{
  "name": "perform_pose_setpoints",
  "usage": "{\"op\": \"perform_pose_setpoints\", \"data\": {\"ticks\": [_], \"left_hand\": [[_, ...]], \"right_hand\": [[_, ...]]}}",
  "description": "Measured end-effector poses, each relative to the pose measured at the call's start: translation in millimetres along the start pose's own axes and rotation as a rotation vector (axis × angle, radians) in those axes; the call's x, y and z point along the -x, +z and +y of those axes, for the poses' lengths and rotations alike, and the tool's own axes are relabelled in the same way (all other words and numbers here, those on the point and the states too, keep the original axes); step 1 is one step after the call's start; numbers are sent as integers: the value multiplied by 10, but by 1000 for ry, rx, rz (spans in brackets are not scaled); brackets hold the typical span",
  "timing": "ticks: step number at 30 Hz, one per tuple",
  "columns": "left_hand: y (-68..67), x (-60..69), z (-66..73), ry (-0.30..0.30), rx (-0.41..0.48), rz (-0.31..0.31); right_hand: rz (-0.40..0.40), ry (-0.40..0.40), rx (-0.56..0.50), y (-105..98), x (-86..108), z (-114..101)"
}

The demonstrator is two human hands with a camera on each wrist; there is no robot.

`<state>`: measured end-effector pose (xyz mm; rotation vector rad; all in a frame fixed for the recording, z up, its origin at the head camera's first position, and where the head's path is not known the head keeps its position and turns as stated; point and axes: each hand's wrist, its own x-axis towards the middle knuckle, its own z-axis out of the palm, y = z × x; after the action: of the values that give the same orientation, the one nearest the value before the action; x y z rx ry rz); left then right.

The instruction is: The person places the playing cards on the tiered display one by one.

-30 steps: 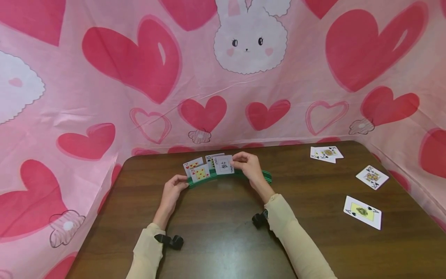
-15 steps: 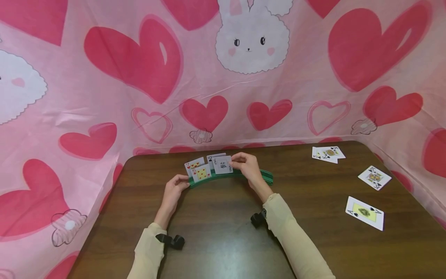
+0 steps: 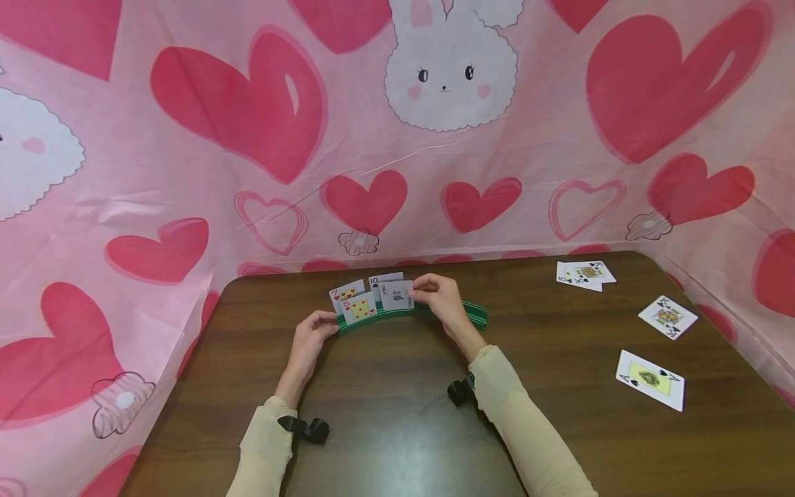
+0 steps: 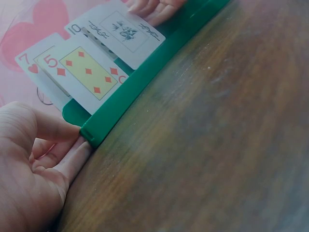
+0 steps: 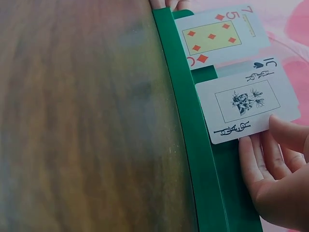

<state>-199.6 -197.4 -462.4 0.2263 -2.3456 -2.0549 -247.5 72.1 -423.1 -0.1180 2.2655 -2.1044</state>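
Green rack (image 5: 189,121) in left hand (image 3: 308,337), joker (image 5: 247,105) in right (image 3: 444,299)

Green rack (image 3: 475,315), loose cards (image 3: 651,379) on table (image 3: 385,407)

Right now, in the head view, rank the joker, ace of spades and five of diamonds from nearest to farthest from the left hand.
1. Five of diamonds: left part of the green holder.
2. Joker: further right, held by the right hand.
3. Ace of spades: right side of the table.
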Motion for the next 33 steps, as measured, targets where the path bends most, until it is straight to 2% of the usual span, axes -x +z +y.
{"op": "perform_pose_setpoints", "data": {"ticks": [7,33], "left_hand": [[0,0,9,-8,5,-4],[2,2,-3,8,-2,-7]], "right_hand": [[-2,7,14,0,4,10],[-4,-50,43,11,22,-42]]}}
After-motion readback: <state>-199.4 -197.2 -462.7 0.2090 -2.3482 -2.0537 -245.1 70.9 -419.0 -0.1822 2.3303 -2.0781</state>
